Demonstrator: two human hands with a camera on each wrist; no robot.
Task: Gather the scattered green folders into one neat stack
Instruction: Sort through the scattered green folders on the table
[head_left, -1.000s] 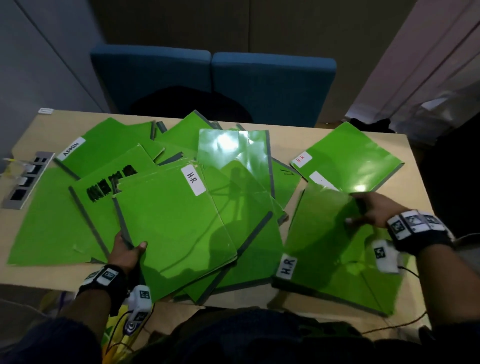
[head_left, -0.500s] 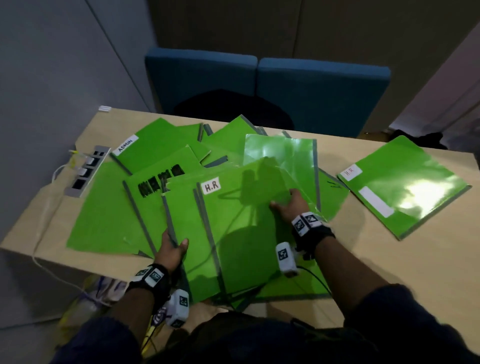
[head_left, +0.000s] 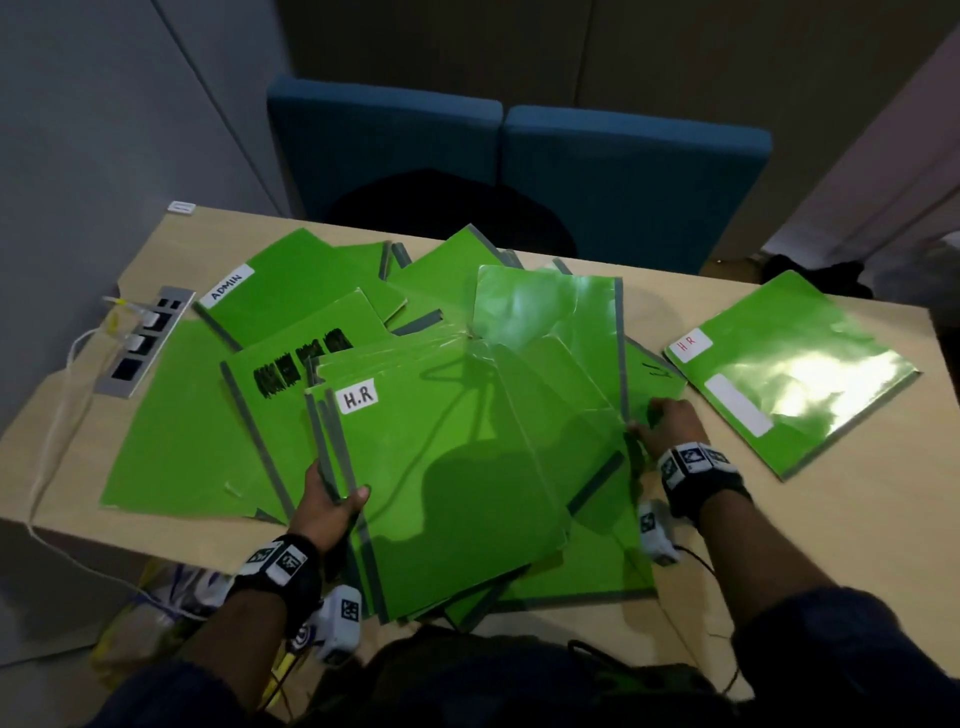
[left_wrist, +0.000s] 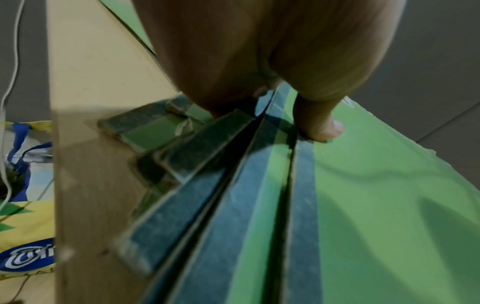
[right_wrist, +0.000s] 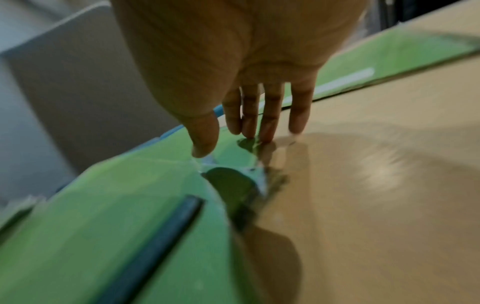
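Several green folders lie fanned over the wooden table (head_left: 810, 545). On top is one labelled H.R (head_left: 441, 467), overhanging the near edge. My left hand (head_left: 335, 501) grips the grey spines of this top bunch, with its thumb (left_wrist: 322, 127) on the cover and the fingers underneath. My right hand (head_left: 660, 421) is at the pile's right edge, its straight fingertips (right_wrist: 259, 131) touching a folder edge and the tabletop, holding nothing. One more folder (head_left: 795, 364) with a red H R label lies apart at the right. An ADMIN folder (head_left: 291, 296) lies at the back left.
A grey socket strip (head_left: 143, 348) with plugged cables is set into the table's left side, and a white cable (head_left: 49, 467) hangs over that edge. Two blue chairs (head_left: 623, 176) stand behind the table. A yellow and blue bag (left_wrist: 23, 226) lies on the floor below the left corner.
My right hand brought a folder from the right onto the pile, then slid from the pile's middle to its right edge. My left hand kept its grip on the spines.
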